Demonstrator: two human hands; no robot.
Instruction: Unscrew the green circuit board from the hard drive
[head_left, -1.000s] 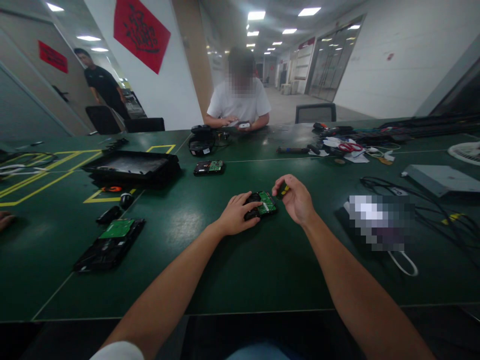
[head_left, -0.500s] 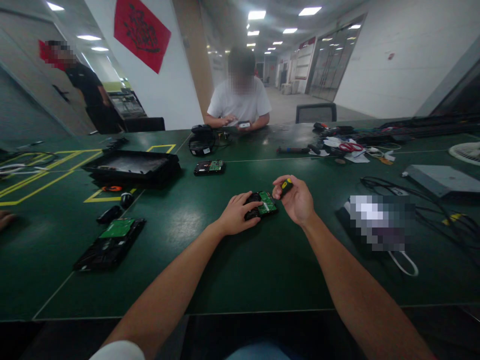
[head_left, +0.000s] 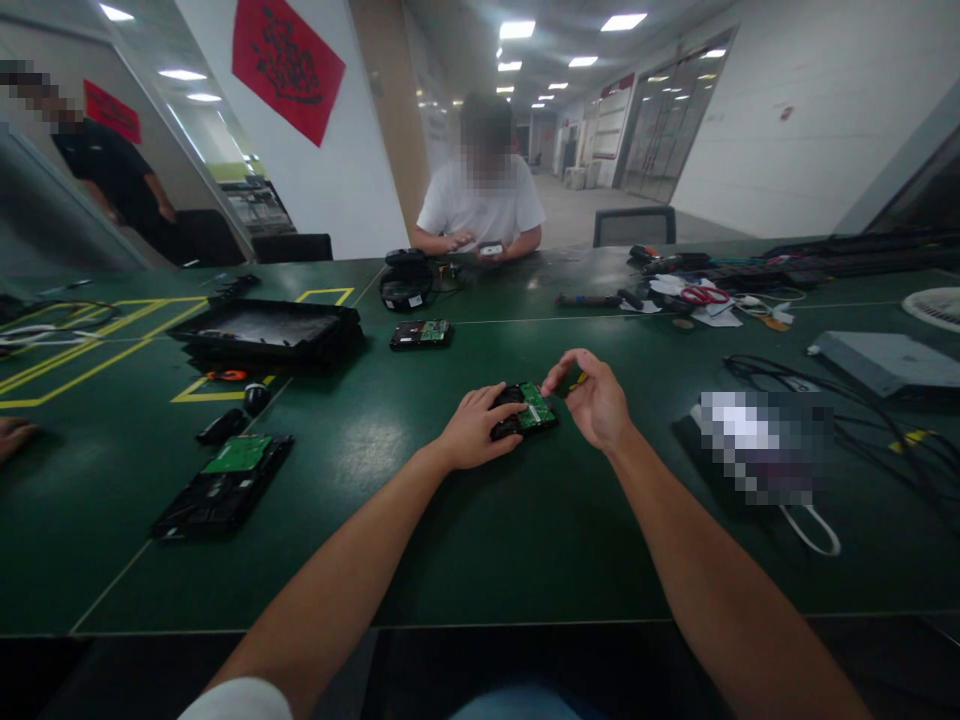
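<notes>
My left hand [head_left: 477,428] rests over a hard drive [head_left: 535,404] on the green table, its fingers and thumb gripping the black part. The drive's green circuit board shows to the right of my fingers, and it lies flat. At the drive's right end, my right hand [head_left: 598,402] is raised with curled fingers around a small black and yellow screwdriver [head_left: 578,381]. Only a bit of its yellow handle is visible; the tip is hidden, so I cannot tell if it touches the drive.
Another hard drive [head_left: 421,334] lies farther back, and a larger one [head_left: 225,485] at left. Black trays [head_left: 266,330] are stacked behind it. At right are a pixelated object [head_left: 757,445], cables and a grey metal box [head_left: 885,362]. A person in white [head_left: 480,210] sits opposite.
My right hand has turned, so its fingers now cover most of the screwdriver handle. My left hand and the drive stay put. The standing person in black has moved left.
</notes>
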